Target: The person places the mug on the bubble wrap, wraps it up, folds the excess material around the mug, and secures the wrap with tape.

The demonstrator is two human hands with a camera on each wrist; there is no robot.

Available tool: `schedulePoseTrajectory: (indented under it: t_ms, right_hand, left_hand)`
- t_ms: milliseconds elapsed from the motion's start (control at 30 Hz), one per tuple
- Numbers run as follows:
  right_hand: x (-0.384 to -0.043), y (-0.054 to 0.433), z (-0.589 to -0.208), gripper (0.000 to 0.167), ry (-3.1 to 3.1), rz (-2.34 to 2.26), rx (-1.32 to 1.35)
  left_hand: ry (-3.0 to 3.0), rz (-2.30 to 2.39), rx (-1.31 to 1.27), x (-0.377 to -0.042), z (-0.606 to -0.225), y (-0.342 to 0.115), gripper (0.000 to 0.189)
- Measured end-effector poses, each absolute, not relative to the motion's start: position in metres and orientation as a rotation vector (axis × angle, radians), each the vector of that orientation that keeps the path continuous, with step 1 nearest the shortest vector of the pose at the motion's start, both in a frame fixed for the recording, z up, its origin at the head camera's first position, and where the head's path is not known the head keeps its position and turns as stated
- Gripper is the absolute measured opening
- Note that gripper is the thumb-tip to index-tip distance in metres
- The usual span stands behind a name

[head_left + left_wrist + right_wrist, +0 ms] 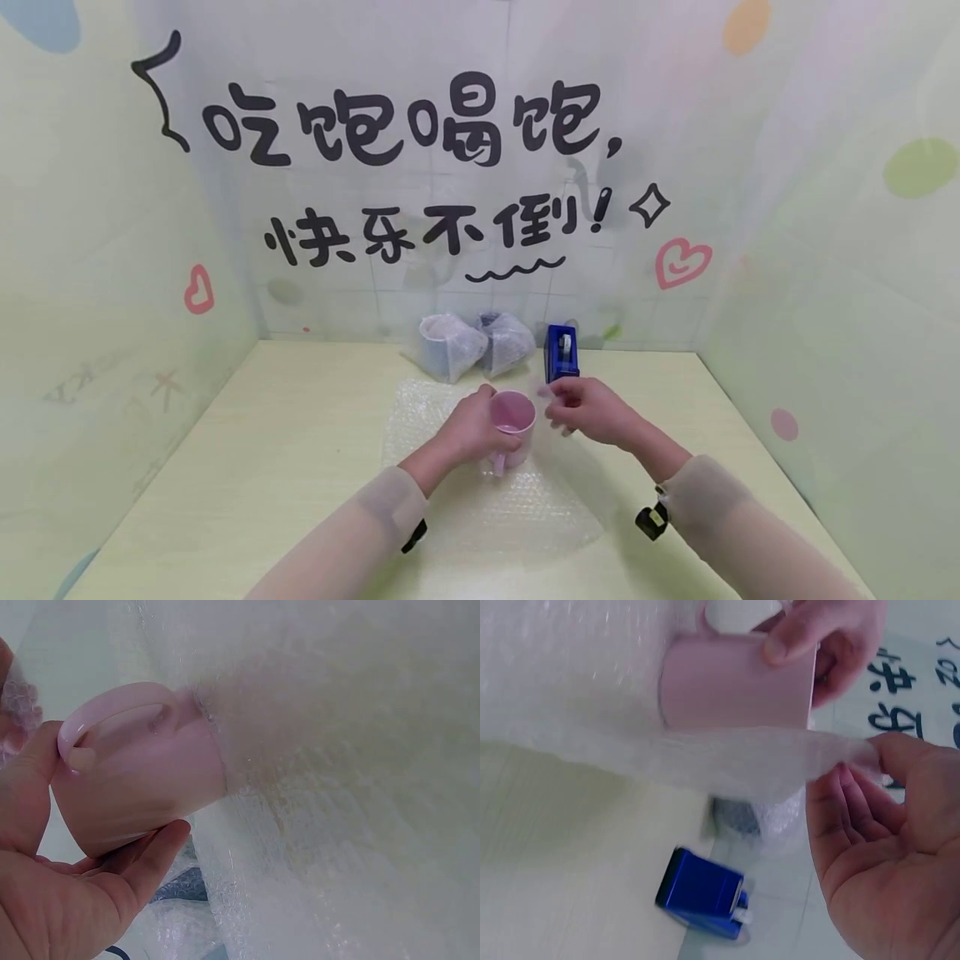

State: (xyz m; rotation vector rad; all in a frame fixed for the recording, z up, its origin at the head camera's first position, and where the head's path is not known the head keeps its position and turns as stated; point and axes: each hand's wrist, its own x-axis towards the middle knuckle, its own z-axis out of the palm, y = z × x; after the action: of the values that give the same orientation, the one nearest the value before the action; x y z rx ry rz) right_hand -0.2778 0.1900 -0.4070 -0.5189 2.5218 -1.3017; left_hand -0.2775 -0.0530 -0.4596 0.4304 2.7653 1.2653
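Note:
A pink mug (517, 421) stands upright on a sheet of bubble wrap (525, 508), its handle toward the front. My left hand (474, 427) grips the mug near its rim, thumb on the near side by the handle and fingers around the far side, as the left wrist view also shows on the mug (142, 780). To the right of the mug, my right hand (592, 408) pinches a raised edge of the bubble wrap (735, 761) between thumb and fingers. In the right wrist view that lifted edge runs beside the mug (739, 682).
Two bubble-wrapped items (450, 346) sit side by side at the back, the left one cup-shaped. Right of them stands a blue tape dispenser (562, 352), close to the back wall. Walls printed with writing and shapes enclose the pale table (300, 433) at the back and sides.

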Motion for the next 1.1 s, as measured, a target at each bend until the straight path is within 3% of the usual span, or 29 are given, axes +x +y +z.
schedulePoseTrajectory:
  t_ms: [267, 400, 600, 667, 833, 1000, 1100]
  right_hand:
    - [-0.282, 0.175, -0.409, 0.045, 2.444, -1.011, -0.715]
    - [-0.288, 0.173, -0.413, 0.033, 2.531, -0.905, -0.786]
    - [-0.298, 0.165, -0.421, 0.021, 2.674, -0.844, -0.866]
    - [-0.3, 0.162, -0.422, 0.018, 2.69, -0.866, -0.826]
    - [-0.301, 0.158, -0.42, 0.033, 2.658, -0.9, -0.489]
    - [-0.302, 0.156, -0.426, 0.037, 2.53, -0.893, -0.267]
    - [-0.303, 0.155, -0.43, 0.031, 2.465, -0.979, -0.255]
  left_hand:
    - [2.775, 1.251, 0.476, -0.293, -0.477, -0.056, 0.074]
    - [2.809, 1.234, 0.515, -0.304, -0.491, -0.056, 0.073]
    - [2.775, 1.262, 0.504, -0.29, -0.474, -0.056, 0.071]
    - [2.762, 1.268, 0.486, -0.281, -0.463, -0.056, 0.071]
    - [2.733, 1.275, 0.423, -0.27, -0.448, -0.055, 0.073]
    - [2.776, 1.279, 0.509, -0.293, -0.484, -0.055, 0.072]
    - [2.758, 1.286, 0.578, -0.293, -0.484, -0.058, 0.073]
